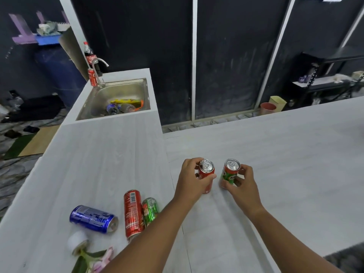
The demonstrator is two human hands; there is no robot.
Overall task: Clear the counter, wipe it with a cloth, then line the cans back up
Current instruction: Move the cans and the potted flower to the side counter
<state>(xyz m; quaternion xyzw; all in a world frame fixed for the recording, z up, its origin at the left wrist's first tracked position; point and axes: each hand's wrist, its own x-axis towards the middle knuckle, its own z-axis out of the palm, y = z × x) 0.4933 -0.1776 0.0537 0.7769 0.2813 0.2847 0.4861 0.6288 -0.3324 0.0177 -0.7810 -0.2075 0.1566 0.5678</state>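
- Fingers (211, 176) of the left hand (194, 178) curl round a small red can (207, 170). The right hand (244, 184) grips a green-and-red can (230, 174). Both cans are upright, side by side, apparently resting on the white counter (275, 154).
- Three cans lie toppled nearby: a blue can (92, 218), a tall red can (133, 211) and a green can (150, 210).
- No cloth shows, so wiping cannot be judged; most of the lining up seems left.

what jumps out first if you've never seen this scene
In the middle, the left hand grips an upright red can, and the right hand an upright green-and-red can beside it. Front left, a blue can, a tall red can and a green can lie on their sides.
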